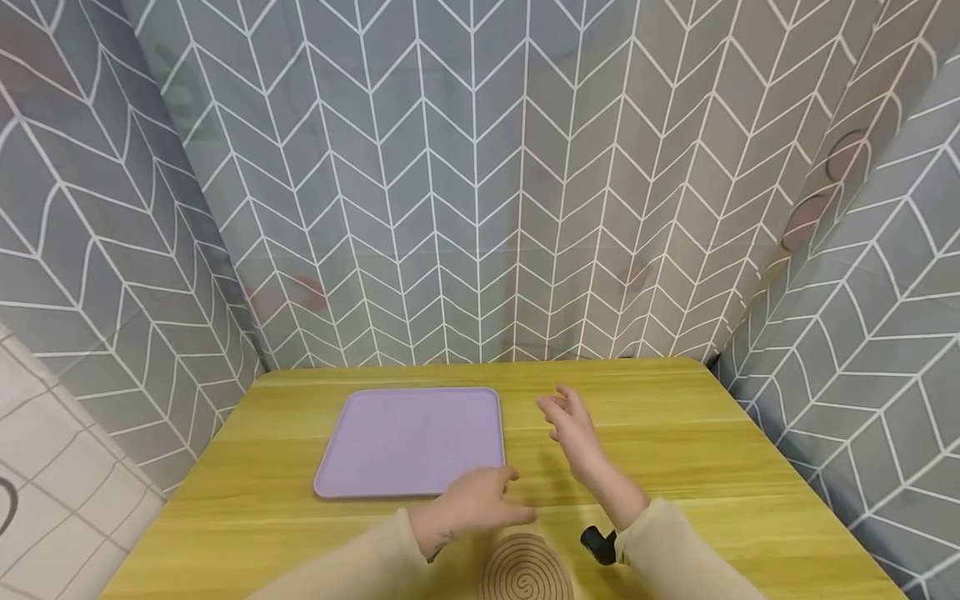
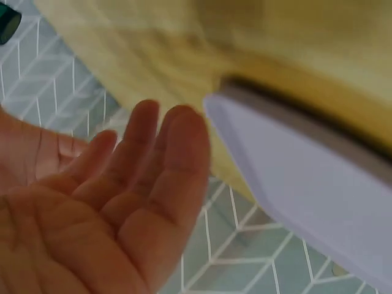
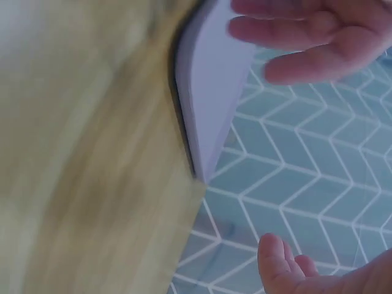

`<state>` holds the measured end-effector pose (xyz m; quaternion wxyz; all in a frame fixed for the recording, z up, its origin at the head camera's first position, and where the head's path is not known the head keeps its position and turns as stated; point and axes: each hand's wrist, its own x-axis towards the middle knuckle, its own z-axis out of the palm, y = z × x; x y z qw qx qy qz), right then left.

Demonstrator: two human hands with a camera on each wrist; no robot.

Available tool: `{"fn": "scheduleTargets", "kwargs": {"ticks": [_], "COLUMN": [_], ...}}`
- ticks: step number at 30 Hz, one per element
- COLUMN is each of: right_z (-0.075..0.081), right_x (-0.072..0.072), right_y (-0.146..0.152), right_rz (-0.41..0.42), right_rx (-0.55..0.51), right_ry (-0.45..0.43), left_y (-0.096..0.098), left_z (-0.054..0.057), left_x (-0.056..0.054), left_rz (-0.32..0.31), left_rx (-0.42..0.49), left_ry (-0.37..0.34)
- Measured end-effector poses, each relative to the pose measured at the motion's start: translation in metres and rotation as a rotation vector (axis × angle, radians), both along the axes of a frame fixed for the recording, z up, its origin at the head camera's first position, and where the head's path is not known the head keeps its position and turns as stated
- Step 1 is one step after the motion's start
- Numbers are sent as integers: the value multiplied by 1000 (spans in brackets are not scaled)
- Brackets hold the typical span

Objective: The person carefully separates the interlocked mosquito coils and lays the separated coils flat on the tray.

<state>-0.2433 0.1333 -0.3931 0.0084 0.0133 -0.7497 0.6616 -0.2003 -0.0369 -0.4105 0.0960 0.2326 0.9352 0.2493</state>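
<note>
A lavender tray point(image 1: 408, 442) lies on the wooden table. At its front right corner is my left hand point(image 1: 480, 500), with nothing gripped; I cannot tell if it touches the rim. In the left wrist view the fingers of this hand point(image 2: 128, 202) are slightly bent, palm showing, beside the tray point(image 2: 306, 184). My right hand point(image 1: 576, 437) hovers to the right of the tray, fingers loosely spread and holding nothing. Below the left hand sits a round brown spiral-patterned mat point(image 1: 527, 571), cut off by the frame's lower edge.
A small black object point(image 1: 598, 546) lies by the right sleeve, which partly covers it. The yellowish wooden table point(image 1: 675, 433) is bordered by grey curtains point(image 1: 480, 208) with white zigzag lines. A dark green round-ended thing point(image 2: 8, 24) shows at the left wrist view's corner.
</note>
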Motion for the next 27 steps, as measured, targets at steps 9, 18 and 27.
{"fn": "scheduleTargets", "kwargs": {"ticks": [9,18,27], "right_z": [-22,-43,-58], "right_x": [43,67,74], "right_y": [-3,3,3], "right_rz": [40,137,265], "right_rx": [105,427,608], "right_ry": [-114,-109,-26], "left_y": [-2,-5,-8], "left_z": [-11,-23,-35], "left_x": [14,23,23], "left_rz": [-52,-60,-88], "left_rx": [-85,-93,-39], "left_ry": [-39,-64,-13]}}
